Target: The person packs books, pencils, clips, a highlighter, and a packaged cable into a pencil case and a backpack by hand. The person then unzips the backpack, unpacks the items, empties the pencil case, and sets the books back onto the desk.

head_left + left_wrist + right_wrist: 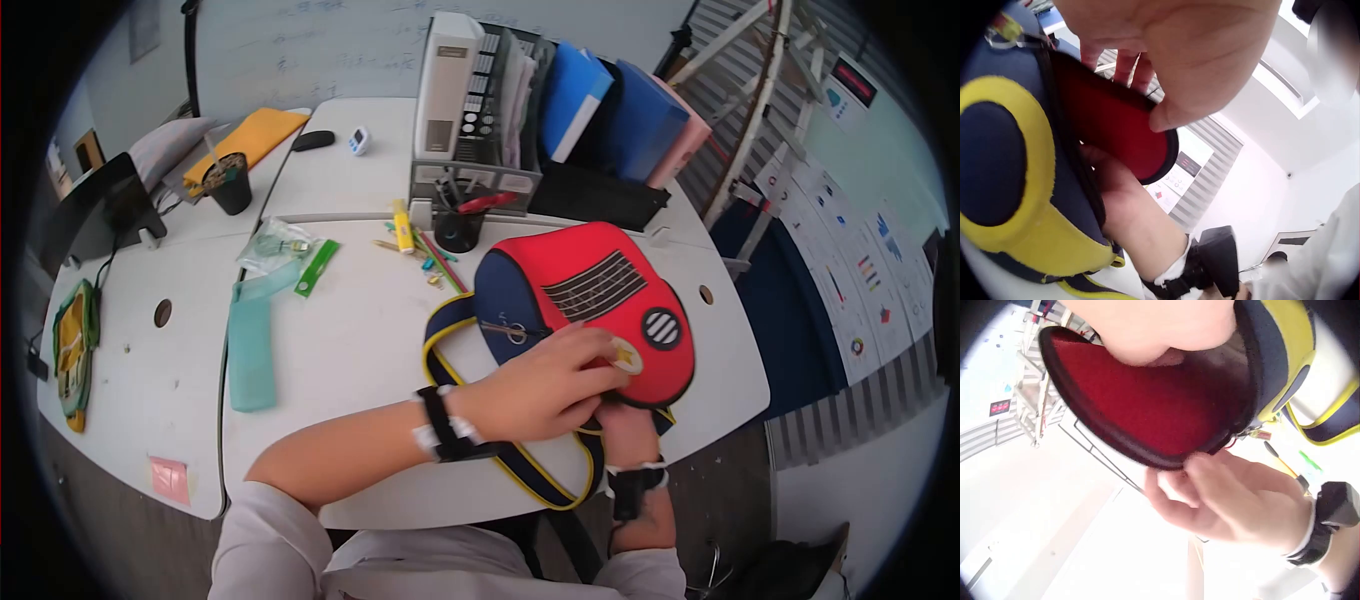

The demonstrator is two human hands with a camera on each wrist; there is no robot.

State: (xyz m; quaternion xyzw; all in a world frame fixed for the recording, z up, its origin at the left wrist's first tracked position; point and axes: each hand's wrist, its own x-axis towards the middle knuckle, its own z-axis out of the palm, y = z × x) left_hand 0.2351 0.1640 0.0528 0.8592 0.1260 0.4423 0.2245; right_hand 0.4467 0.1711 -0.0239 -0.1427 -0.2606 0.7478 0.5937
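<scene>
A teal pencil case [251, 345] lies on the left of the white table [350, 340], with a green ruler [317, 267] just beyond it. Farther off stand a black pen cup [459, 230] and a file rack [478, 120] beside blue binders [610, 115]; a yellow folder [250, 138] lies far left

Red car-shaped bag [600, 295], navy sides, yellow-trimmed straps, lying at desk's near edge, front flap lifted.
</scene>
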